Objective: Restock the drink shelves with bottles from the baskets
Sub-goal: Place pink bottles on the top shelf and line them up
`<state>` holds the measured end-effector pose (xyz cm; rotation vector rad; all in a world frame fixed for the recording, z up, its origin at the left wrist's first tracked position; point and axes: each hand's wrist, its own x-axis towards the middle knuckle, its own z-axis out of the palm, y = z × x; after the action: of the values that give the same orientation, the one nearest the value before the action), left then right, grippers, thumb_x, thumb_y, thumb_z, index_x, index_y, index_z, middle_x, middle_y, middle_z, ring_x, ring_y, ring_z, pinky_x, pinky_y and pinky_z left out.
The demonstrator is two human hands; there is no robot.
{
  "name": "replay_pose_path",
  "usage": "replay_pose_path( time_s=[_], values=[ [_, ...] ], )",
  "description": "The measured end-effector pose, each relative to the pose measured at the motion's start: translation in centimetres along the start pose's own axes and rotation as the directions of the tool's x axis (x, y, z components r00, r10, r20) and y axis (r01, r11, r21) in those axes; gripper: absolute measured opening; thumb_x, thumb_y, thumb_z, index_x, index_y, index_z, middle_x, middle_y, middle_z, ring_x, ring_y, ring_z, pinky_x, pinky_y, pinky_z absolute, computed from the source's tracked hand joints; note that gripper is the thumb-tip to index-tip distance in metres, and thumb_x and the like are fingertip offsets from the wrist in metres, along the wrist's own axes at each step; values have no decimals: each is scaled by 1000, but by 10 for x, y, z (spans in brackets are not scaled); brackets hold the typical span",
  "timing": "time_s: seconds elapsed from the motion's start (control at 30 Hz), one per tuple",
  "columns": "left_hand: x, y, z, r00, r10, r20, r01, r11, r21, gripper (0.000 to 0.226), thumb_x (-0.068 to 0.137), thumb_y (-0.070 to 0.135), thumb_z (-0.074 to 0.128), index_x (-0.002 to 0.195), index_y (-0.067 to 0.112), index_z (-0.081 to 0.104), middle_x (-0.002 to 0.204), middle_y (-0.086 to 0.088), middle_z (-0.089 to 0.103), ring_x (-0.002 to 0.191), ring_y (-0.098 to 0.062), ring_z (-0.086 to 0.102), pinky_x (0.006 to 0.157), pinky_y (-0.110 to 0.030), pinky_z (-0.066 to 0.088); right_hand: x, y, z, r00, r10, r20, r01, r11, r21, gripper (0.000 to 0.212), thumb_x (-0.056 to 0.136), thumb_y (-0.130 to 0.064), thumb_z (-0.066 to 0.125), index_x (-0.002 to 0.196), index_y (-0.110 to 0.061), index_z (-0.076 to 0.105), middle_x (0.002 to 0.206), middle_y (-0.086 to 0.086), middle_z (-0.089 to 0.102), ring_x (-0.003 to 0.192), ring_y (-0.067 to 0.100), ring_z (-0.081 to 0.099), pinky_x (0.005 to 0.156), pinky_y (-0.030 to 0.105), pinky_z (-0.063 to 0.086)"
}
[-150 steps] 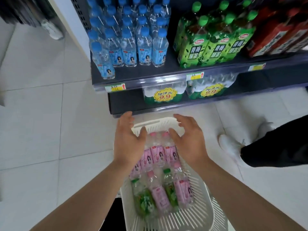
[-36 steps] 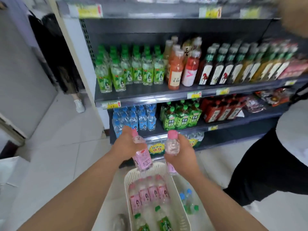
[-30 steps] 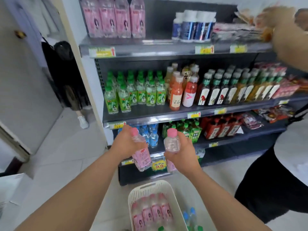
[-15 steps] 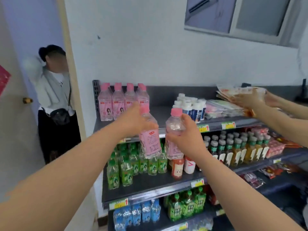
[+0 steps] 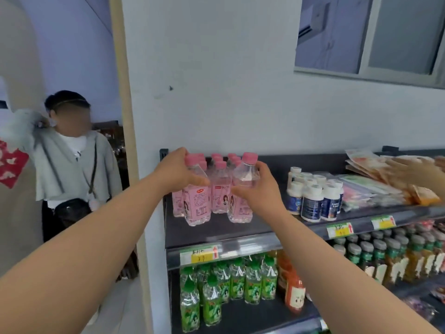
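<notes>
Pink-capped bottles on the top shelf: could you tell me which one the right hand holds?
The front-right bottle, gripped by the right hand; the left hand holds the front-left one.

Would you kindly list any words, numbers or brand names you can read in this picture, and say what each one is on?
No text reads clearly enough to quote.
On the pink bottles: label print too blurred.
On the yellow price tags: a red arrow shows, digits blurred.
On the white bottles: dark labels, print too small.
On the green bottles: too blurred.
</notes>
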<state>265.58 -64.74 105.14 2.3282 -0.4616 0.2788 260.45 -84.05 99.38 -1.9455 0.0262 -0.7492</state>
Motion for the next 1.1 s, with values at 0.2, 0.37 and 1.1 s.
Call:
replay_pose_path(
  time_s=[0.2,0.37,1.1],
  values=[
    [29,-45,10,997,-42,69,43,999,-17,110,60,32,90,148,13,27,146,-4,42,130,-24,44,105,-34,37,24,13,50,997,45,55,-45,999,8,64,67,-20,82,118,-32,47,124,-6,57,106,16,60,88,39,54],
    [45,-67,16,995,-54,86,56,998,-14,111,57,30,91,148,14,29,145,-4,44,129,-24,45,102,-32,38,30,18,68,993,80,88,-78,997,-29,72,71,-19,82,131,-27,42,112,-13,48,93,9,55,79,29,49],
    [42,-69,11,972,-163,167,147,983,109,59,80,56,66,123,23,44,113,0,51,95,-24,56,76,-43,59,49,26,76,890,225,397,-190,974,-126,75,80,3,68,142,-25,34,139,9,46,111,25,55,92,38,50]
  ],
)
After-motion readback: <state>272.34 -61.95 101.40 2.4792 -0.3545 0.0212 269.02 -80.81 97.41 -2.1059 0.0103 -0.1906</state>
